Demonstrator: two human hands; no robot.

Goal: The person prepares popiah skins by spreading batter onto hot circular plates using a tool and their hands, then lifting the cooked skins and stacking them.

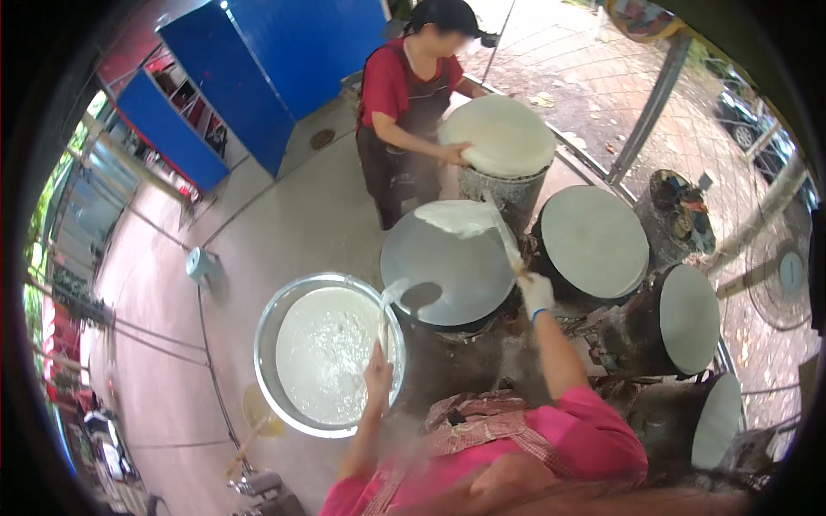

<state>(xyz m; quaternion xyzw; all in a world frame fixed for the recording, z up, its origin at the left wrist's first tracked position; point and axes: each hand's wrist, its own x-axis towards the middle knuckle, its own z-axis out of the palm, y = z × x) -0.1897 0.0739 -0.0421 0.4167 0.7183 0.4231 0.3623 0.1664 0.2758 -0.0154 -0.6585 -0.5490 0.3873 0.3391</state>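
My bare left hand (379,371) grips the handle of a batter-coated ladle (384,322) above the right side of a wide metal basin (266,358) of white batter (322,355). The ladle's head reaches over the near left edge of a round griddle (452,277). In a white glove, my right hand (537,293) holds a long flat spreader (505,237) whose blade lies across the griddle's right side. A patch of wet batter (455,218) covers the griddle's far part; the rest of its surface is bare grey.
Across from me a co-worker (406,109) holds the edges of a pale round sheet (497,135) on a drum stove. To my right stand more drum stoves with round white tops (594,242). A bin of refuse (681,209), a fan (790,274) and a light-blue stool (203,264) stand around.
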